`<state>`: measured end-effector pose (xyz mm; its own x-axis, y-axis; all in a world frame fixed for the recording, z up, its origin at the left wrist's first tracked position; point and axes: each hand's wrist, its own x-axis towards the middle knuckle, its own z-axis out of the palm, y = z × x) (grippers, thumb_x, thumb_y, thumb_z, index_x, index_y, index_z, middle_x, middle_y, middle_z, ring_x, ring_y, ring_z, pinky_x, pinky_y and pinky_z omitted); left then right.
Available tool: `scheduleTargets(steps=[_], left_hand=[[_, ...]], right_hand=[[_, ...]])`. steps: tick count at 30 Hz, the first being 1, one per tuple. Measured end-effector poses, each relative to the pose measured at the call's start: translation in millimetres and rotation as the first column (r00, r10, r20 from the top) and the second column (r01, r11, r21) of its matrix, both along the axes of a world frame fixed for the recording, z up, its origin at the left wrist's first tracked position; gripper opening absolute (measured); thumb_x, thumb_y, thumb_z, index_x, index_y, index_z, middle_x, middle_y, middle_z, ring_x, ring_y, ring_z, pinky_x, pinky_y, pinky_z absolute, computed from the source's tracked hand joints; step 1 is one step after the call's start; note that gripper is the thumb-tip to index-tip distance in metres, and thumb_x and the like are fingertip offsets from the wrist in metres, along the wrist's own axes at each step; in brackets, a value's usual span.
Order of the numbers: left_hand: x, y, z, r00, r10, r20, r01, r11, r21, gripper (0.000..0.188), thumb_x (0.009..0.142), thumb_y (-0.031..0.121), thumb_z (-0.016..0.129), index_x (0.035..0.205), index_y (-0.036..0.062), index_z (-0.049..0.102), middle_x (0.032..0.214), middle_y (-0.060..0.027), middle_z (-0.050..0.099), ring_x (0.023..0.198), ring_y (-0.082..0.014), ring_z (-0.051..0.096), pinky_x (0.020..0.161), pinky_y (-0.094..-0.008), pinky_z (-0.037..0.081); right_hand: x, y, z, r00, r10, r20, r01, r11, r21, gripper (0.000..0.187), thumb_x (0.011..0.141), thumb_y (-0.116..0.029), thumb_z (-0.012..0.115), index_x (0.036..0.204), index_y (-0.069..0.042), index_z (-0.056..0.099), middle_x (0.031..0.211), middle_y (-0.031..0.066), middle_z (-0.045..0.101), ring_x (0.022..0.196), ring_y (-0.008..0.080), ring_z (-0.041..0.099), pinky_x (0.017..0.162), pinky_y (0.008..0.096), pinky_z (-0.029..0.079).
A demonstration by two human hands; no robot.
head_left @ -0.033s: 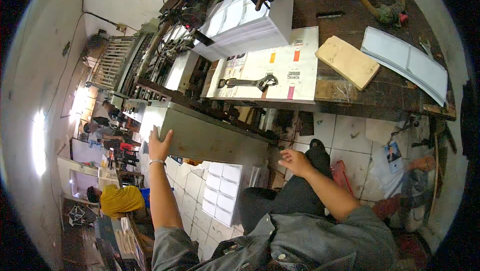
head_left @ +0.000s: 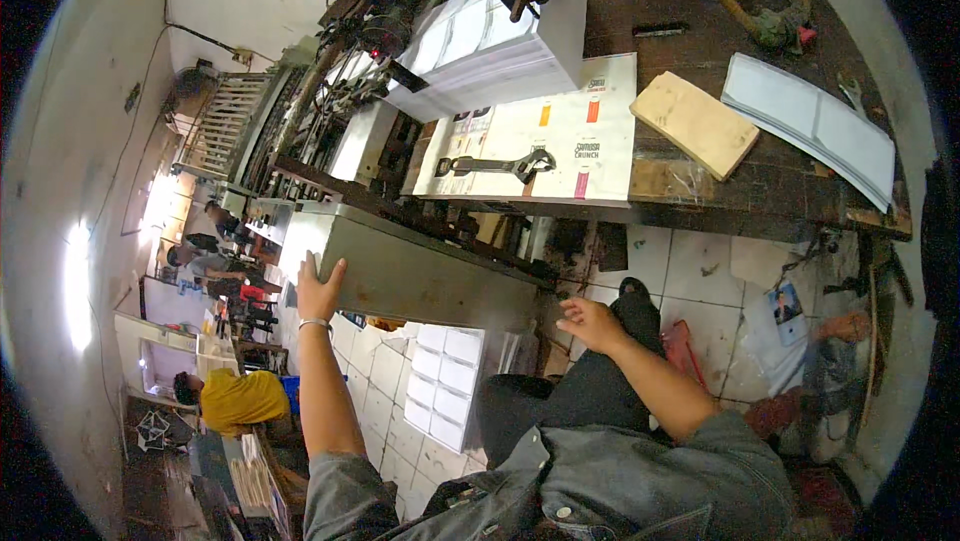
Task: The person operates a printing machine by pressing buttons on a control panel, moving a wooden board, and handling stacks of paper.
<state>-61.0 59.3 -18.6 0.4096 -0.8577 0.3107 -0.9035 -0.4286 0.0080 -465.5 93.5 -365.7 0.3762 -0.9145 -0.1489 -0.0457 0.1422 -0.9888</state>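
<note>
Head view: I saw a grey panel.
Left hand: fingers spread on its end.
Right hand: half-curled; couldn't tell if holding anything.
Wrench: lay on sheet.

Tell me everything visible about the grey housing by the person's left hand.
The grey housing is long and boxy, seemingly painted metal, with a broad, flat, scuffed side and a brightly lit left end. It slants down rightward in view, beside dark machinery. The left hand appears to rest on its left end.
</note>
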Motion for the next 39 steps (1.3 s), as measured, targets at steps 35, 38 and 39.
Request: scheduleTargets(steps=[35, 38, 39], left_hand=[[14, -2, -6, 0.999, -0.033, 0.001, 0.033, 0.999, 0.012, 0.103, 0.080, 0.063, 0.072, 0.155, 0.0033, 0.035, 0.155, -0.0293, 0.037, 0.147, -0.0402, 0.033, 0.119, -0.0470, 0.028], [14, -4, -6, 0.999, -0.051, 0.011, 0.051, 0.999, 0.005, 0.102, 0.080, 0.062, 0.072, 0.155, 0.0032, 0.035, 0.155, -0.0296, 0.037, 0.146, -0.0404, 0.033, 0.119, -0.0476, 0.027], [17, -4, -6, 0.998, -0.057, 0.007, 0.057, 0.998, 0.002, 0.102, 0.080, 0.063, 0.072, 0.155, 0.0031, 0.035, 0.155, -0.0298, 0.037, 0.146, -0.0405, 0.033, 0.119, -0.0475, 0.027]], right_hand=[[-4, -2, 0, 0.999, 0.044, -0.004, -0.044, 0.997, 0.066, 0.055, 0.089, -0.033, 0.077, 0.133, -0.006, 0.060, 0.118, 0.0162, 0.069, 0.107, 0.0265, 0.068, 0.089, 0.0395, 0.055], [1, -3, -14, 0.999, -0.033, 0.016, 0.033, 0.999, -0.025, 0.056, 0.082, -0.033, 0.081, 0.127, -0.005, 0.064, 0.109, 0.0151, 0.072, 0.091, 0.0248, 0.072, 0.082, 0.0385, 0.058], [2, -2, -14, 0.999, -0.036, 0.015, 0.036, 0.999, -0.026, 0.056, 0.082, -0.033, 0.081, 0.127, -0.005, 0.064, 0.108, 0.0150, 0.072, 0.091, 0.0250, 0.072, 0.082, 0.0386, 0.058]])
